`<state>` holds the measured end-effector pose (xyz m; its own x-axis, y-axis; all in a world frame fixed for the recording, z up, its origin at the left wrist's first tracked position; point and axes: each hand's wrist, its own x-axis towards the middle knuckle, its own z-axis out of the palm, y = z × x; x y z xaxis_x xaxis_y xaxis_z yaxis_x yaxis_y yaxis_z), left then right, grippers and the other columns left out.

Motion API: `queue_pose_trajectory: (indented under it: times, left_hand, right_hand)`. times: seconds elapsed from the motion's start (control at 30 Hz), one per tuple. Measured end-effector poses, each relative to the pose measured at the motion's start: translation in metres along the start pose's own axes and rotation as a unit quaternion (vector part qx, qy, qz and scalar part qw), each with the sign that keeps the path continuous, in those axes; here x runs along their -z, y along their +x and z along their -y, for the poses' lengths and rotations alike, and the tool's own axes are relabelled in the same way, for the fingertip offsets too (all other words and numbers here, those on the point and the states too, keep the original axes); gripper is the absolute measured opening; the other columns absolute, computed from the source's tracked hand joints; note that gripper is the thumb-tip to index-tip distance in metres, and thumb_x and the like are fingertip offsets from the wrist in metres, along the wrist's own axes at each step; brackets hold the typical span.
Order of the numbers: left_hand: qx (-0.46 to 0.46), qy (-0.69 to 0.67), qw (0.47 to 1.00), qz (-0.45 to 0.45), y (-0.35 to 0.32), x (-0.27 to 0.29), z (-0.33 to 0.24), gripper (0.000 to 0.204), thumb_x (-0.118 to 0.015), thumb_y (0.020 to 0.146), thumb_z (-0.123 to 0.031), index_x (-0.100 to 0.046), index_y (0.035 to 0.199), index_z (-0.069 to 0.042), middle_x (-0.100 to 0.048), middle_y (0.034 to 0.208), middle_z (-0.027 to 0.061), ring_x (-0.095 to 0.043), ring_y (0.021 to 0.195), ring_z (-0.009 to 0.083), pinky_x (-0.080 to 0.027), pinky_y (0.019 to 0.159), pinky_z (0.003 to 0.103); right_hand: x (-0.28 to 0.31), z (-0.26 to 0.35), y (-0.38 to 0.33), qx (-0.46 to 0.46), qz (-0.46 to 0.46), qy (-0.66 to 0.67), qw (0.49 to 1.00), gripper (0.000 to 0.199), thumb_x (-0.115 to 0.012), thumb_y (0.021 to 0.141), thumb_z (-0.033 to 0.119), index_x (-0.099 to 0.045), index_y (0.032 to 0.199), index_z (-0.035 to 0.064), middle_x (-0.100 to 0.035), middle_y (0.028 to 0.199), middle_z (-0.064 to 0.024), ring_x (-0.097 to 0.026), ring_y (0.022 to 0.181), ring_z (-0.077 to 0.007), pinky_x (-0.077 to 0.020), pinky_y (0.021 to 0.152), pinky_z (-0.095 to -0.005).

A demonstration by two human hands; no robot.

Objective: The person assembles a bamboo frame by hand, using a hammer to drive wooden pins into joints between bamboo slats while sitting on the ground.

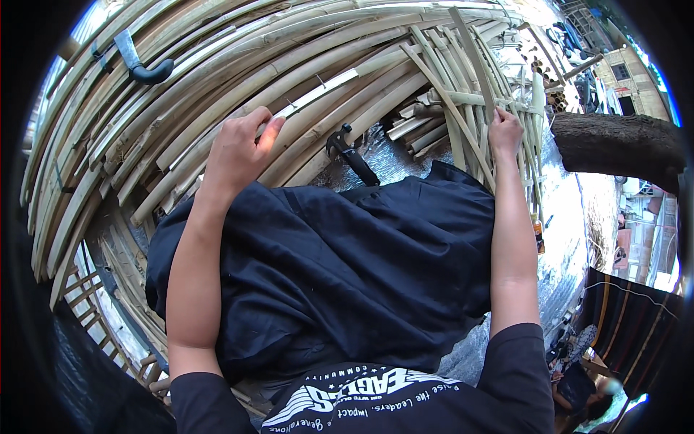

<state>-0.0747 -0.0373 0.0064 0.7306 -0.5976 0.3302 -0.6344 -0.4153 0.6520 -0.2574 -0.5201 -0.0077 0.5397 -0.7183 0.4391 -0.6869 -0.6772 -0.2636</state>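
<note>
- From the head view, we judge the step in hand to be the handling of a long, flat, pale-brown bamboo strip (473,61), held upright-ish at our right, its lower end at the hand.
- Our right hand (504,134) is closed around that strip, fingers curled and the thumb pressed along it.
- Our left hand (242,155) is bent inward, thumb close to the curled fingers; we cannot tell whether they pinch anything (a pale split bamboo length with thin spikes (329,87) lies just beyond the fingertips).
- Any further move of the strip, we think, calls for a steady right grip and care around the crossed stack of slim bamboo strips (463,98) just beside it.
- A black-handled claw hammer (354,159) lies between our hands, near the black cloth (347,260) over our lap.
- Beneath, a crinkled silver sheet (394,152) covers part of the ground; long tan bamboo pieces (238,79) fill the far side, with a metal blade on a dark curved handle (137,61) resting on them.
- To the right we see a thick dark-brown log (614,145), a dark cloth with orange stripes (632,315), and another person (578,383) in the lower corner.
</note>
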Motion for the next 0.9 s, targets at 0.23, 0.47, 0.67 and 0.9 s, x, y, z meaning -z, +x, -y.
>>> queue_pose_trajectory:
  times: [0.23,0.47,0.67,0.9]
  left_hand:
    - [0.013,0.010,1.000,0.019,0.001,0.000,-0.004,0.028,-0.063,0.095,-0.026,-0.065,0.092,0.002,-0.063,0.072,0.0249,-0.063,0.072,0.0429,-0.047,0.065,0.047]
    - [0.026,0.016,0.999,0.030,-0.001,0.001,-0.004,0.030,-0.061,0.096,-0.029,-0.065,0.092,0.001,-0.062,0.072,0.0253,-0.062,0.072,0.0435,-0.047,0.064,0.048]
    - [0.023,0.008,0.999,0.029,0.000,0.000,-0.005,0.031,-0.061,0.096,-0.029,-0.063,0.087,0.001,-0.060,0.067,0.0247,-0.059,0.068,0.0442,-0.045,0.061,0.050]
    - [0.043,0.027,0.997,0.058,-0.001,0.000,-0.003,0.028,-0.061,0.096,-0.025,-0.063,0.091,0.002,-0.060,0.070,0.0247,-0.060,0.068,0.0428,-0.045,0.062,0.045]
  right_hand:
    - [-0.007,-0.013,0.003,0.025,0.051,0.012,0.998,0.023,-0.066,0.090,0.021,-0.075,0.106,0.0075,-0.073,0.096,-0.0175,-0.072,0.090,-0.0300,-0.0548,0.084,-0.0376]
    - [-0.009,-0.013,0.002,0.033,0.133,0.004,0.991,0.032,-0.073,0.085,0.025,-0.072,0.113,0.0087,-0.074,0.094,-0.0146,-0.072,0.088,-0.0271,-0.0548,0.083,-0.0367]
    - [-0.001,0.003,0.003,0.084,0.091,0.016,0.992,0.042,-0.074,0.083,0.027,-0.067,0.120,0.0092,-0.073,0.099,-0.0140,-0.071,0.093,-0.0270,-0.0539,0.084,-0.0375]
    - [0.009,0.038,-0.005,0.106,0.222,0.053,0.968,0.034,-0.071,0.088,0.027,-0.069,0.116,0.0077,-0.073,0.089,-0.0148,-0.071,0.083,-0.0260,-0.0551,0.080,-0.0363]
